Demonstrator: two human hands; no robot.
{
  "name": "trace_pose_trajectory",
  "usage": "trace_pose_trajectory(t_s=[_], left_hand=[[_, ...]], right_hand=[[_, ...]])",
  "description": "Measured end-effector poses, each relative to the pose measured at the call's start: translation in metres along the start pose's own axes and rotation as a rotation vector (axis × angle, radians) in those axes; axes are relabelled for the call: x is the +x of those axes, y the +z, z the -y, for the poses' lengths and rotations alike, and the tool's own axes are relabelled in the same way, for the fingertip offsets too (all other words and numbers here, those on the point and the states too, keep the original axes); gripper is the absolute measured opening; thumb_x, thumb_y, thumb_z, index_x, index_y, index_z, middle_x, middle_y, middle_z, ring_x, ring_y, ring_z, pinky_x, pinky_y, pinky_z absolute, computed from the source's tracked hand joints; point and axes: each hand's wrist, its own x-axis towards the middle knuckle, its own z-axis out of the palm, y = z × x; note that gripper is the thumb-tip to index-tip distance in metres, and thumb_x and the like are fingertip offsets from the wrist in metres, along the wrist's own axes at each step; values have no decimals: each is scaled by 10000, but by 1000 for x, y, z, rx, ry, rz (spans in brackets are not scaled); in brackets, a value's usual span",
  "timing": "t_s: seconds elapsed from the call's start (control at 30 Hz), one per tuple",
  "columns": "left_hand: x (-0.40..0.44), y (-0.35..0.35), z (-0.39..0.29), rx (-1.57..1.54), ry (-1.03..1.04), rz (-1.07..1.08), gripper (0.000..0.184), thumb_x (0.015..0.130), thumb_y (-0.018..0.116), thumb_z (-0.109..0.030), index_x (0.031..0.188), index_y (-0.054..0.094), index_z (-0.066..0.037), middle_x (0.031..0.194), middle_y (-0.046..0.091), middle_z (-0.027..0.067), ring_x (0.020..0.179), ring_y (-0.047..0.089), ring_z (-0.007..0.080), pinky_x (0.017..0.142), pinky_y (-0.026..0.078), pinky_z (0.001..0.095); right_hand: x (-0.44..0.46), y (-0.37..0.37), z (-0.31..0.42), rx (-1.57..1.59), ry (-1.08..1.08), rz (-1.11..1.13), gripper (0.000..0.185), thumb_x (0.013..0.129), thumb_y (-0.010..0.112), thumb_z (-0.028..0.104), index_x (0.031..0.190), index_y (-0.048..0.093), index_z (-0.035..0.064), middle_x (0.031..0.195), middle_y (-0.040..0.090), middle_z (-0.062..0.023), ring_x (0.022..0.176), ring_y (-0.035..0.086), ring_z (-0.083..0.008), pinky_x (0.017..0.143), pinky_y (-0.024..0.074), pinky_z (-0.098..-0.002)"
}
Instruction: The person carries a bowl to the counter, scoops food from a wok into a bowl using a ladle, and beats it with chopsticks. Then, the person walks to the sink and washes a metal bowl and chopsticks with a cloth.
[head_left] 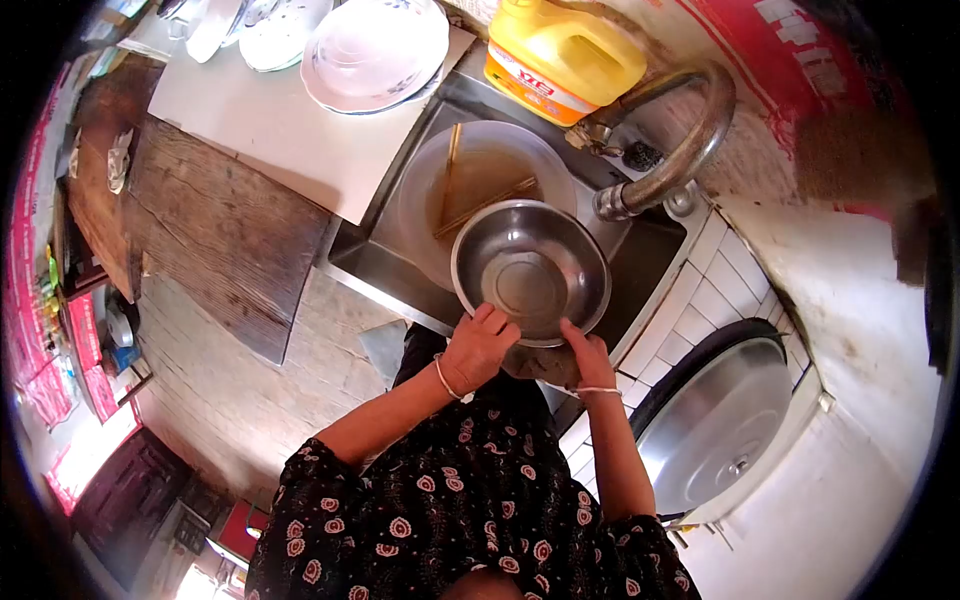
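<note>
A round stainless steel bowl (530,272) is tilted at the near edge of the sink (395,268), its inside facing up. My left hand (477,350) grips its near left rim, and my right hand (588,358) holds the near right rim. Part of the fingers is hidden under the bowl. Beyond it, a large pale basin (420,190) in the sink holds brownish water, with chopsticks (450,170) lying in it. The steel bowl overlaps the near right side of this basin.
A curved faucet (715,125) arches at the sink's right corner. Behind the sink stands a yellow jug (565,60). White plates (375,50) rest on the pale counter (270,130). A wooden board (225,220) is at left, and a big lidded pan (725,430) at right.
</note>
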Motion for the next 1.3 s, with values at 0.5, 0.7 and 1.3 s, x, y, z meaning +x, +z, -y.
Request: trace_pose_trajectory(t_s=[0.5,0.7,1.3], left_hand=[[11,-3,60,-1428,-1122,-396,527,713,638,-82,1191,429,-9,1007,573,143,836,620,271,578,574,393],[13,13,95,-362,-810,-487,654,642,517,42,1268,327,33,1056,545,264,887,585,427,767,501,433],[69,59,79,509,-678,-352,973,601,722,-42,1333,94,80,1306,262,231,1151,346,405,955,389,399]], right_hand=[[64,61,-34,179,219,184,309,788,638,182,1008,581,-27,897,629,-102,754,619,-198,624,507,-307],[38,35,-42,82,200,487,323,866,597,227,1052,574,-36,935,633,-86,757,613,-147,638,501,-264],[16,-17,-36,248,141,360,284,854,603,153,1073,574,-26,968,635,-84,803,626,-159,715,523,-280]])
